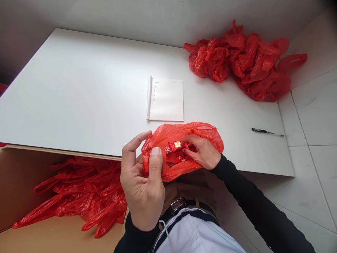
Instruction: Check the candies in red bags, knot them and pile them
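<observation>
A red plastic bag is held open at the near edge of the white table. My left hand grips its left side, thumb over the rim and the other fingers behind. Reaching into the mouth of the bag, my right hand pinches a small red wrapped candy with a gold patch. Other shiny red wrapped pieces lie under it in the bag. The bag hides part of my left fingers.
A notepad with writing lies on the table just beyond the bag. Several knotted red bags are heaped at the back right, and a pen rests near the right edge. At lower left, a cardboard box holds more red bags.
</observation>
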`<state>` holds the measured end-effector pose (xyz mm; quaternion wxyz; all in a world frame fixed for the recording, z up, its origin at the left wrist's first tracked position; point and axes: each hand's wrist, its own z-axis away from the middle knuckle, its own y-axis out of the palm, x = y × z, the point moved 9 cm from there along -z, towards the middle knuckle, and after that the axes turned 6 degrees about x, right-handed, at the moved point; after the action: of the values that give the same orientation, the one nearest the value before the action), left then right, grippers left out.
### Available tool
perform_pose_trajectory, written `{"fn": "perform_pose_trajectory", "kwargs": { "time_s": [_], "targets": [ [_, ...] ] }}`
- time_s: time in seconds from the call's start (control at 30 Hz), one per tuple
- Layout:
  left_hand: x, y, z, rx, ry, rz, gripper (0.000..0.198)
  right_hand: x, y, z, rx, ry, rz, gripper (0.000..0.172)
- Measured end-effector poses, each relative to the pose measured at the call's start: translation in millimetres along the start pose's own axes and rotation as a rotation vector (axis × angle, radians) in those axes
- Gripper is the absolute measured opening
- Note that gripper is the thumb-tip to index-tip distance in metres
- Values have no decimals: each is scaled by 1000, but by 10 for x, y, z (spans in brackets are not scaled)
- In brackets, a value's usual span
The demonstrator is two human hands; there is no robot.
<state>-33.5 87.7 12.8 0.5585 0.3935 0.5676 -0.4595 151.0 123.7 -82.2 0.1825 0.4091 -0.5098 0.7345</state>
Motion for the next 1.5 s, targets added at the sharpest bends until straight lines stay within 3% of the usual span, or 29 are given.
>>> {"fn": "perform_pose_trajectory", "kwargs": {
  "time_s": [0.2, 0.3, 0.57, 1.03, 1.13, 1.33, 1.5],
  "targets": [
    [8, 4, -2, -5, -16, 19, 29, -9, -15, 46, -54, -33, 0, 47],
    [0, 8, -7, -21, -22, 27, 28, -8, -11, 57, -69, -42, -1, 54],
    [4, 37, -12, 0, -26, 41, 29, 56, -10, 60, -85, -125, 42, 58],
    [22, 27, -10, 14, -16, 52, 31, 38, -14, 55, -97, -88, 60, 57],
    [3, -6, -18, 16, 12, -34, 31, 82, -97, 114, -166, -50, 143, 58],
    [-81, -92, -23, 27, 103, -360, 17, 167, -437, 457, -366, 50, 430, 36],
    [-93, -76, -12, 77, 100, -393, 35, -209, -461, 546, -251, 345, 608, 48]
  ]
}}
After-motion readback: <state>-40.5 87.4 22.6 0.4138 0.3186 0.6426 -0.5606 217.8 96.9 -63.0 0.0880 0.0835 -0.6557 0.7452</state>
